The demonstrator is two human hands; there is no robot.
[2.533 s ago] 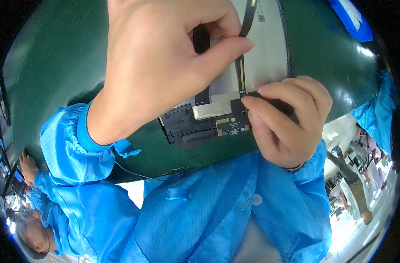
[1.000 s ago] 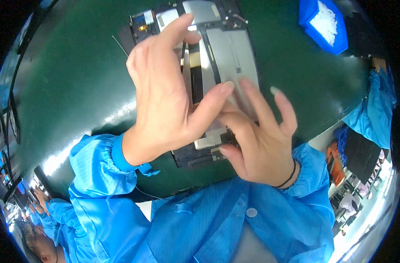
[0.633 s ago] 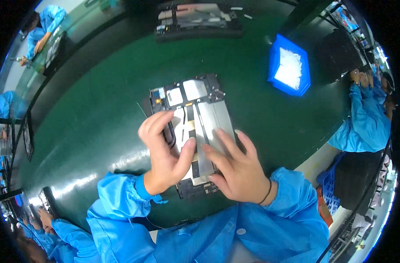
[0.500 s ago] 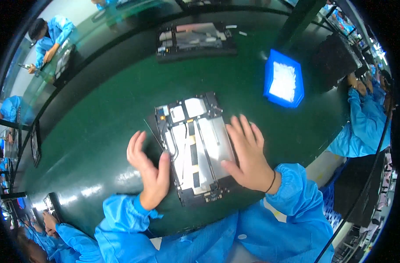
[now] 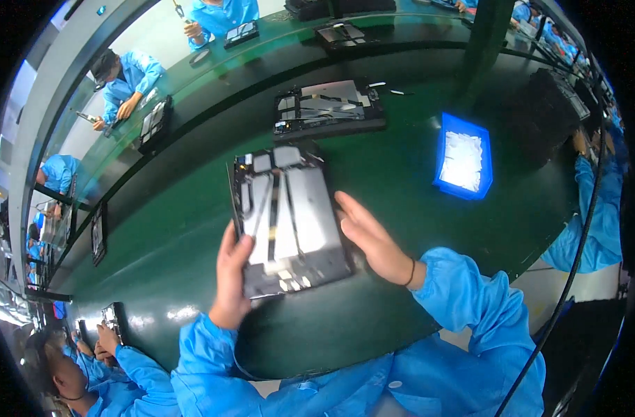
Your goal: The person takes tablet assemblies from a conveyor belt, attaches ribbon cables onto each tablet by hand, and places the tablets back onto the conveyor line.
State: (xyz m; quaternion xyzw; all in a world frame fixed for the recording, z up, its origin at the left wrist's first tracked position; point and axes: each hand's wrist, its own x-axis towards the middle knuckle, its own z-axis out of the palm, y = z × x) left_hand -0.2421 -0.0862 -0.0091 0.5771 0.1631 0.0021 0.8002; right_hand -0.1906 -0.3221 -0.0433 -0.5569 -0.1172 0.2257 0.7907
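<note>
An opened tablet (image 5: 309,217), with silver battery plates, dark ribbon cables and a black frame, is tilted up from the green table in front of me. My left hand (image 5: 231,281) grips its left edge, thumb over the face and fingers behind. Beside the right edge, my right hand (image 5: 379,244) has its fingers stretched out; whether they touch the frame I cannot tell. The tablet's underside is hidden.
Farther back on the green table (image 5: 401,306) lies another opened tablet (image 5: 330,105) on a dark pad, with small white strips (image 5: 399,92) by it. A blue bin (image 5: 465,158) of white pieces stands to the right. Co-workers in blue sit around; a black cable (image 5: 566,316) hangs at right.
The tablet has come up off the table and tilted, moving slightly left, with my left hand now closed on its edge. My right hand has shifted off its face to beside the right edge.
</note>
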